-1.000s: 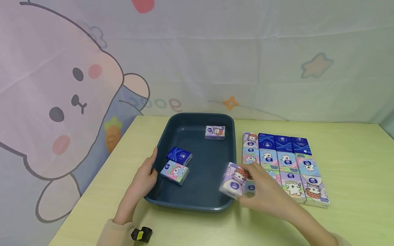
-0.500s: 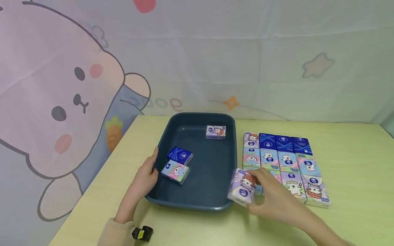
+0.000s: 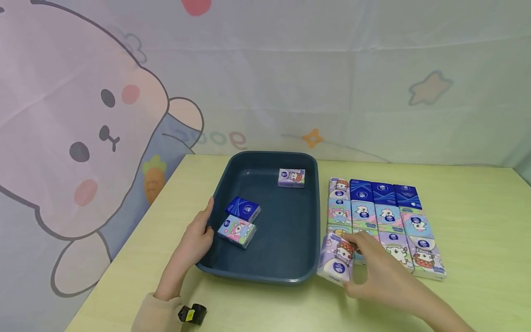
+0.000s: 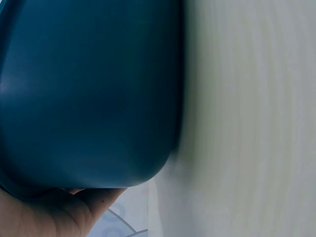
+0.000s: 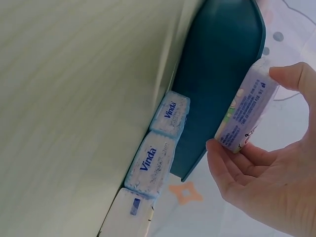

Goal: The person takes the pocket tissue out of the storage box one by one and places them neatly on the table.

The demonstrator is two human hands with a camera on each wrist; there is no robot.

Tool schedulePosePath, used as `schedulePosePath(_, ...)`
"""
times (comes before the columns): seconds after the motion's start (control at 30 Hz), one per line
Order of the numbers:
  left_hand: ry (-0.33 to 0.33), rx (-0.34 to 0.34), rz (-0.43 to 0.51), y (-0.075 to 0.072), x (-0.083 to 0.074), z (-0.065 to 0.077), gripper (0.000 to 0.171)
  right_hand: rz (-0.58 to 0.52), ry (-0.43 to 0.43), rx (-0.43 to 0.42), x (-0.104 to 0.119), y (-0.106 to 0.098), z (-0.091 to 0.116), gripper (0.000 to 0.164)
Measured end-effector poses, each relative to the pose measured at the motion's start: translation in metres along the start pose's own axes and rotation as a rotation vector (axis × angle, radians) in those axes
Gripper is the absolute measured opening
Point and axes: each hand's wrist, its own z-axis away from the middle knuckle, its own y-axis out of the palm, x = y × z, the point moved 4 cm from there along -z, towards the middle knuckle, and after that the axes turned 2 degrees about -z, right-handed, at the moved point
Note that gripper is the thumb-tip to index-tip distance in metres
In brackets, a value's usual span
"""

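Observation:
My right hand (image 3: 381, 276) pinches a purple tissue pack (image 3: 337, 259) between thumb and fingers, beside the right wall of a dark blue-green plastic basin (image 3: 280, 226). In the right wrist view, the held pack (image 5: 249, 106) is raised off the table, its printed side showing. My left hand (image 3: 194, 242) grips the basin's left rim; part of its fingers is hidden in the left wrist view. Inside the basin lie a blue tissue pack (image 3: 243, 209), a pink-and-teal one (image 3: 237, 230) leaning against it, and a purple one (image 3: 292, 178) at the far right.
Right of the basin, several tissue packs (image 3: 387, 215) lie in tight rows on the pale wooden table (image 3: 477, 230). A small black object with a yellow label (image 3: 192, 315) is by the left sleeve. A printed cloth (image 3: 373, 83) hangs behind the table.
My right hand has carried the purple pack from over the basin's right rim to the right and toward me, just outside the basin. My left hand has stayed on the rim.

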Motion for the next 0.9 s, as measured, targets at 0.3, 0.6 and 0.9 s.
schedulePosePath(0.3,-0.002,0.001,0.003,-0.001,-0.003,0.000,0.066,0.067,0.010,0.023,-0.006,0.006,0.007,0.080)
schedulePosePath(0.6,-0.013,0.001,-0.001,0.000,-0.002,-0.001,0.066,0.097,0.044,0.079,-0.008,0.012,0.009,0.085)
schedulePosePath(0.9,-0.031,0.008,0.007,0.000,-0.001,0.000,0.066,0.150,0.063,0.113,-0.008,0.014,0.010,0.085)
